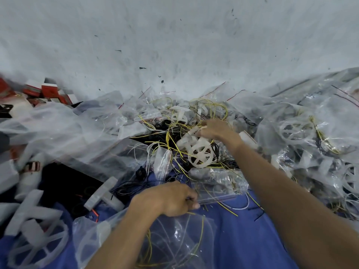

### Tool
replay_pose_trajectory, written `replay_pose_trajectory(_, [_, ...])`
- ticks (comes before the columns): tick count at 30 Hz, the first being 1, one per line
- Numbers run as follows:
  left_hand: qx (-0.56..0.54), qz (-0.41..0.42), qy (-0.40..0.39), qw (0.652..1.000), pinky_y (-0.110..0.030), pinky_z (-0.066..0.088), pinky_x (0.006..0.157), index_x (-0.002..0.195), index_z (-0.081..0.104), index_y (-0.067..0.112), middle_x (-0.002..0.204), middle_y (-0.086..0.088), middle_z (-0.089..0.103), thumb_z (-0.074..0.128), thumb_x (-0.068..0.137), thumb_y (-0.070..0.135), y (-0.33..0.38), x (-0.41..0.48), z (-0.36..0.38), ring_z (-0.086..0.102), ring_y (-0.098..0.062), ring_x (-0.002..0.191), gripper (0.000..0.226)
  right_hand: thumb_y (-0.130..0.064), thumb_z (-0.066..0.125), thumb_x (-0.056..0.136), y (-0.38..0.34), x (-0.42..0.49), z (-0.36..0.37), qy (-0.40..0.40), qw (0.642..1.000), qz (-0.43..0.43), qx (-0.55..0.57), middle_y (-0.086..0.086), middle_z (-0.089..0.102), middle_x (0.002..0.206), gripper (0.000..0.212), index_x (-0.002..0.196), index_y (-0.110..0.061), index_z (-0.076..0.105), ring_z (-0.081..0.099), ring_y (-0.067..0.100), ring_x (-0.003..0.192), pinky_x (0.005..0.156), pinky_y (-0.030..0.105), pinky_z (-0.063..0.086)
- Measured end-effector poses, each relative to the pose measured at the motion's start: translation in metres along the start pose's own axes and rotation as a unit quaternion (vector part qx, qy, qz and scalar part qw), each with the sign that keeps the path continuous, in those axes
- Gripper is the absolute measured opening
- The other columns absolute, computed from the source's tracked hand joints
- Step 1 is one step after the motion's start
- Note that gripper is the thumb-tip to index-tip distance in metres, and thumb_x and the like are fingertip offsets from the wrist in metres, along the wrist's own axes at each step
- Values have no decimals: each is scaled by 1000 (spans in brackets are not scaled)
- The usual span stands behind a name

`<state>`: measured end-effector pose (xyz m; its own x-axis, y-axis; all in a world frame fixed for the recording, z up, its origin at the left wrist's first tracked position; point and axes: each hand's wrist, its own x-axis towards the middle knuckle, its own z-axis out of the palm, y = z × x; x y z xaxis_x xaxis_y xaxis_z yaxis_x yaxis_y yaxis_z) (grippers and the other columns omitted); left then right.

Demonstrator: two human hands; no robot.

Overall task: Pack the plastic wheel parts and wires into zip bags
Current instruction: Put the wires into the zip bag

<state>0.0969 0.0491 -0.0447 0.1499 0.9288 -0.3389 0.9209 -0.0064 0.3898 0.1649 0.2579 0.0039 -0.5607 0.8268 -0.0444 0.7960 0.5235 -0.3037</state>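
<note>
- Nearest, a clear zip bag [174, 241] lies crumpled on blue cloth [233, 233] with thin yellow wire inside it; its lower end is cut off by the frame edge
- The left hand [172, 199] sits at that bag's upper edge, fingers curled together and pinching the clear film; where one bag ends and the next begins under the thumb is hard to make out
- At lower left, loose white wheel parts [35, 232] are heaped, one ring overlapping another; a T-shaped white piece [104, 195] lies just beyond them, among black cables [128, 188]
- Just past the left hand, a second clear bag [215, 183] lies flat, partly under the right forearm
- Mid-scene, a spoked white wheel [200, 154] rests tilted in a tangle of yellow wires [171, 144]; black wires run through the same heap
- The right hand [217, 131] reaches into the heap above the wheel, fingers bent and closed on a white plastic piece [191, 133]; motion blur hides the exact grip
- To the right, filled bags [310, 133] holding wheels and wires are piled high, crowding the forearm
- To the left, a large sheet of cloudy plastic [58, 129] covers whatever lies beneath it
- Far left, red and white boxes [48, 90] are stacked, blurred
- Beyond all, a scuffed white surface [174, 35] bears dark marks; wall or floor cannot be told
</note>
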Motion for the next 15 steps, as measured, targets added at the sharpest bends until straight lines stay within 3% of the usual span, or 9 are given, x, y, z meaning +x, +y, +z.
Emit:
replay_pose_trajectory(2, [3,2,-1,1000,-29,34,73,65,41,30,68,10,43,43,98,39,-1,1,0,40,-3,63,35,-50,51,88,-1,0,26,-69,996,38,35,14,30,149,70,145,-18,24,27,36,137,113,53,19])
replay_pose_trajectory(3, [7,4,-2,1000,-28,34,73,66,42,29,67,10,43,43,99,39,-1,1,0,40,-3,63,34,-44,52,89,-5,-4,37,-76,993,36,85,17,32,147,68,144,-19,22,31,37,134,113,53,20])
replay_pose_trajectory(5, [12,10,0,1000,-27,34,73,69,46,26,67,10,43,44,98,38,-2,2,0,42,-5,64,31,-29,53,83,-16,-8,50,-37,990,13,134,19,42,138,61,138,-20,29,42,38,126,109,55,29])
replay_pose_trajectory(7, [17,13,7,1000,-26,33,73,83,57,20,67,9,43,45,98,37,-2,3,0,49,-14,74,26,-26,52,80,-28,-12,60,-2,992,-6,130,18,40,140,60,137,-22,32,33,38,133,111,58,23])
replay_pose_trajectory(10, [26,19,6,999,-25,32,70,84,55,19,67,9,43,45,98,37,-3,5,1,46,-19,77,25,-33,56,81,-43,-26,73,18,994,-50,97,13,22,152,73,145,-29,21,10,35,142,111,59,13])
replay_pose_trajectory(12, [29,22,6,999,-25,31,69,80,49,22,66,9,41,45,98,38,-3,5,1,41,-17,76,24,-39,54,84,-47,-36,76,3,989,-108,105,10,24,153,78,148,-31,9,1,30,144,112,57,11])
replay_pose_trajectory(13, [29,20,3,999,-25,31,70,80,48,22,66,9,41,44,98,38,-3,5,0,40,-16,76,25,-51,50,86,-47,-40,72,-12,984,-123,127,8,27,152,79,149,-31,6,1,28,144,112,55,11])
replay_pose_trajectory(15, [27,12,-7,1000,-25,31,70,79,47,23,68,10,42,43,98,40,-2,4,0,41,-14,75,26,-67,38,86,-37,-44,62,-21,974,-113,197,8,38,147,80,149,-29,8,17,28,142,112,48,17])
